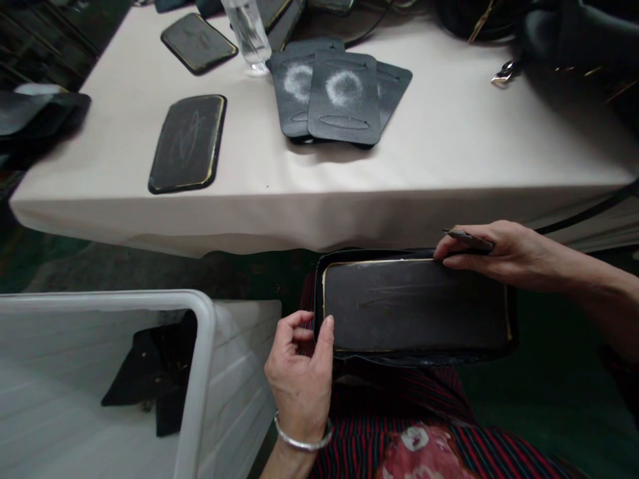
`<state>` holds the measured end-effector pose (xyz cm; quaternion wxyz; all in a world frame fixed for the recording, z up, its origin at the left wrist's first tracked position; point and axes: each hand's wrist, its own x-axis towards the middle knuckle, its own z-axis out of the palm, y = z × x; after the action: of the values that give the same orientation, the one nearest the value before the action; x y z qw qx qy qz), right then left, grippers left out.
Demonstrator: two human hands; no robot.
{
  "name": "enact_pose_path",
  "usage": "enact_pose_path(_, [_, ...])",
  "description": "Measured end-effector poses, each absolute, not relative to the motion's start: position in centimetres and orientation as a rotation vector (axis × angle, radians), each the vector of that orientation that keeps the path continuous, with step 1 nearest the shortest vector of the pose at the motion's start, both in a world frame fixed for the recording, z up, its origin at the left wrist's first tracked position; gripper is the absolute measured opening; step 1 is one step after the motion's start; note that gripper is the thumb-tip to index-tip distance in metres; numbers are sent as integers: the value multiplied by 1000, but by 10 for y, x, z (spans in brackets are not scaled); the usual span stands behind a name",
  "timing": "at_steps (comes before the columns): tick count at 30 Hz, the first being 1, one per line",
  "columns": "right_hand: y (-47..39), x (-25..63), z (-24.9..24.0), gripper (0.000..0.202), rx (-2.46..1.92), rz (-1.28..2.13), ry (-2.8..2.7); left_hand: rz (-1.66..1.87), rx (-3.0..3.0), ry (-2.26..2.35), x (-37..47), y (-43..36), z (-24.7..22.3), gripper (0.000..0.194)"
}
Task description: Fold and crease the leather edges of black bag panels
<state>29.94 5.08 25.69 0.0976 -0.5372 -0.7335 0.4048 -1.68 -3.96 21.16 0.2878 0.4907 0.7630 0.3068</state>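
Observation:
A black rectangular panel (414,306) with a raised dark rim and a thin yellowish line around its inner edge lies over my lap. My left hand (302,372) grips its left end, thumb on top and fingers at the outer side. At the far edge, towards the right, my right hand (499,256) holds a small dark pointed metal tool (466,239). Its kind is not clear, as the fingers cover part of it. The thumb and fingertips of that hand also touch the panel's rim.
Ahead stands a cloth-covered table (474,146). On it are a similar panel (188,143), another panel (198,43), a clear bottle (248,33), a stack of black slotted pieces (344,96) and a black bag (574,40). A white bin (204,346) with dark pieces stands left.

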Motion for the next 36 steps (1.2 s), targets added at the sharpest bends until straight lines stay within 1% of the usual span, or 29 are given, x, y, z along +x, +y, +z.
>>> enact_pose_path(3, [51, 294, 252, 30, -1655, 1051, -2248, 846, 1349, 2064, -16, -38, 211, 35])
enact_pose_path(6, [51, 290, 247, 27, -1690, 794, -2381, 866, 1383, 2070, -13, -36, 212, 35])
enact_pose_path(8, [49, 289, 250, 24, -1644, 577, -2508, 874, 1385, 2061, -11, -35, 212, 35])
enact_pose_path(12, [35, 274, 264, 22, -1660, 2, -2632, 881, 1366, 2074, -7, -36, 215, 35])
enact_pose_path(14, [25, 256, 268, 24, -1631, -139, -2587, 884, 1361, 2077, -6, -36, 215, 35])
enact_pose_path(16, [16, 232, 263, 27, -1411, -75, -2631, 884, 1360, 2074, -5, -36, 215, 35])
enact_pose_path(19, [9, 200, 247, 36, -1048, 176, -2760, 883, 1397, 2069, -6, -36, 214, 34])
enact_pose_path(22, [13, 183, 237, 44, -1025, 282, -2821, 883, 1672, 1957, -9, -35, 216, 24])
enact_pose_path(24, [17, 180, 238, 40, -1018, 286, -2849, 823, 1874, 1855, -12, -35, 219, 22])
enact_pose_path(26, [21, 180, 242, 33, -949, 305, -2871, 750, 1960, 1777, -19, -34, 224, 23])
enact_pose_path(30, [24, 178, 246, 23, -820, 433, -2896, 690, 1826, 1608, -38, -26, 224, 23])
enact_pose_path(33, [28, 174, 242, 19, -875, 499, -2879, 670, 1655, 1471, -49, -14, 214, 22])
enact_pose_path(36, [31, 167, 238, 17, -923, 511, -2825, 654, 1650, 1425, -50, -5, 204, 24])
